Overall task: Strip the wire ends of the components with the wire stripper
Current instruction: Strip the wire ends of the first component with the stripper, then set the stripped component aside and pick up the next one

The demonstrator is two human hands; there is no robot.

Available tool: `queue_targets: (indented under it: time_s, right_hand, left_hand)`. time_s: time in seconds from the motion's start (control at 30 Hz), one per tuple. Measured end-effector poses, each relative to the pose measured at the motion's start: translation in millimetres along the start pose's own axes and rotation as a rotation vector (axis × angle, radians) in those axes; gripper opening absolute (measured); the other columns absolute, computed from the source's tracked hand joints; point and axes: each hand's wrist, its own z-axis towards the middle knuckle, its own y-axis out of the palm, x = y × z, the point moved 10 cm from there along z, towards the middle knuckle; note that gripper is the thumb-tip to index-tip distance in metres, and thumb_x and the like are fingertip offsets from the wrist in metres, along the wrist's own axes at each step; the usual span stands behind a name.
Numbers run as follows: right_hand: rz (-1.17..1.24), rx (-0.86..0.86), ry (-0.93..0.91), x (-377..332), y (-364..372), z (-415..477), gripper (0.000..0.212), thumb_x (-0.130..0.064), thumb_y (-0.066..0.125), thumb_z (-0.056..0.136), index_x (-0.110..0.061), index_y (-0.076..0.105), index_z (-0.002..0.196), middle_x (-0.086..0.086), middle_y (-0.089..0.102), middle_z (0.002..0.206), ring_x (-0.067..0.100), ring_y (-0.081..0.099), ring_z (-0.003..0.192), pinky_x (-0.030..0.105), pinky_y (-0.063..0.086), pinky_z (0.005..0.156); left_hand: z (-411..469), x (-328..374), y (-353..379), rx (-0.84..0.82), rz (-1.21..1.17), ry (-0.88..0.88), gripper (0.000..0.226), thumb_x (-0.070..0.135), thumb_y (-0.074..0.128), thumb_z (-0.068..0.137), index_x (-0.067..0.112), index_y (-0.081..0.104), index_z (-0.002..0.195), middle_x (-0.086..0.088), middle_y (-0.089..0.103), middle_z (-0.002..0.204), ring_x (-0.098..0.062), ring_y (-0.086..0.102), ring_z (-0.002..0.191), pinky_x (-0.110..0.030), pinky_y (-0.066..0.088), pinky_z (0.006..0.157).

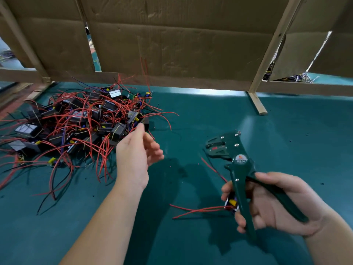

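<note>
Big brown cardboard panels (pixel 181 44) wall off the back of the bench, braced by pale wooden battens (pixel 267 54). Below them the green table mat (pixel 286 121) fills the view. On the left of the mat lies the pile of components (pixel 76 121): dark little blocks, some with yellow parts, buried in a tangle of red and black leads.

The left hand (pixel 135 155) hangs over the near right edge of that pile, its fingers loose and slightly spread, holding nothing. It is a touch blurred.

On the right, the right hand (pixel 271 205) wraps round both handles of the dark green wire stripper (pixel 238 169), which is lifted above the mat with its head pointing up and left, towards the pile. The same hand's fingertips also pin a small component (pixel 232 202), with a yellow part showing, against the near handle. Two red wires (pixel 193 210) trail out leftward from that component, hanging free over the mat. Another red and black pair (pixel 212 168) runs up-left from behind the fingers and ends just below the stripper's head. Whether the tool's teeth are parted or closed, I cannot tell from here.
</note>
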Motion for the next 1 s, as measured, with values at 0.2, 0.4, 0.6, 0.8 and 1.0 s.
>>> queue_targets:
  time_s: [0.2,0.4,0.6,0.8,1.0]
  right_hand:
    - [-0.007,0.091,-0.259,-97,-29,-28,0.064,-0.032,0.042,0.100,0.020,0.032,0.135,0.041,0.027,0.136,0.055,0.049,0.113,0.067,0.023,0.107]
    - [-0.147,0.479,-0.668,-153,-97,-59,0.041,-0.034,0.066,0.073,-0.002,0.071,0.097,0.016,0.067,0.097,0.033,0.069,0.085,0.047,0.057,0.078]
    - [0.085,0.600,-0.807,-138,-128,-55,0.029,-0.024,0.037,0.097,-0.010,0.057,0.081,0.005,0.059,0.101,0.031,0.070,0.086,0.046,0.058,0.077]
    - [-0.003,0.629,-0.782,-140,-122,-49,0.030,-0.023,0.038,0.097,-0.007,0.063,0.092,0.008,0.057,0.112,0.032,0.071,0.085,0.048,0.058,0.079]
    - [-0.084,0.730,-0.598,-133,-131,-19,0.026,-0.022,0.043,0.096,-0.003,0.059,0.103,0.008,0.056,0.096,0.037,0.069,0.086,0.048,0.058,0.074]
  left_hand:
    - [-5,-14,11,-0.055,0.197,0.033,0.024,0.022,0.050,0.099,0.019,0.063,0.079,0.000,0.068,0.062,-0.011,0.050,0.037,-0.021,0.047,0.041]
    - [-1,-15,12,-0.087,0.310,0.091,0.027,0.005,0.048,0.093,0.027,0.061,0.099,0.004,0.071,0.094,-0.011,0.061,0.048,-0.021,0.048,0.044]
    - [-2,-7,9,-0.069,0.430,0.207,0.036,0.002,0.047,0.090,0.035,0.060,0.094,0.010,0.067,0.098,-0.007,0.064,0.056,-0.018,0.046,0.046]
    - [-2,-7,9,-0.067,0.462,0.229,0.037,0.001,0.047,0.089,0.036,0.060,0.092,0.013,0.067,0.095,-0.006,0.063,0.055,-0.019,0.047,0.047]
    - [-3,-9,10,-0.069,0.517,0.219,0.033,0.003,0.049,0.089,0.034,0.062,0.089,0.018,0.066,0.089,-0.004,0.062,0.054,-0.029,0.049,0.054]
